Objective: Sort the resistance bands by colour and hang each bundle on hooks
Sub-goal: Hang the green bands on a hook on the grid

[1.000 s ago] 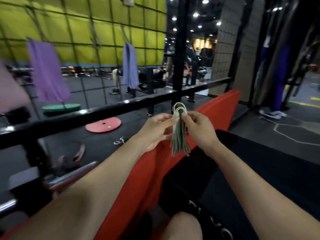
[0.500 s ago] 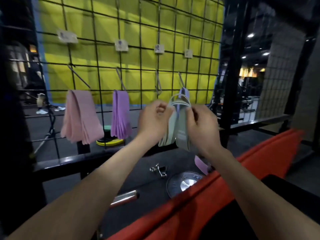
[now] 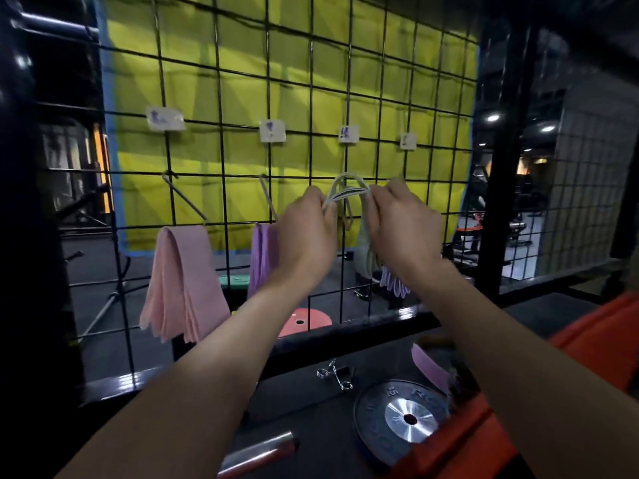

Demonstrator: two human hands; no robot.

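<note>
A bundle of pale green resistance bands (image 3: 347,190) is stretched open at its top loop between my hands. My left hand (image 3: 306,233) pinches the loop's left side and my right hand (image 3: 401,226) pinches its right side. The loop is raised in front of the third hook (image 3: 347,216) on the black wire grid (image 3: 221,174). The green bundle's tails hang behind my right hand. A pink bundle (image 3: 183,281) hangs on the first hook. A purple bundle (image 3: 262,257) hangs on the second. A bluish-purple bundle (image 3: 394,283) shows below my right wrist.
Paper labels (image 3: 166,119) are clipped on the grid above each hook. A black rail (image 3: 345,337) runs under the grid. On the dark floor lie a weight plate (image 3: 401,416), a spring collar (image 3: 333,373), a bar end (image 3: 259,452), a loose pink band (image 3: 428,366) and an orange mat (image 3: 605,340).
My view swung from the orange mat up to the grid. Both hands carried the green bundle up and spread its top loop in front of the third hook.
</note>
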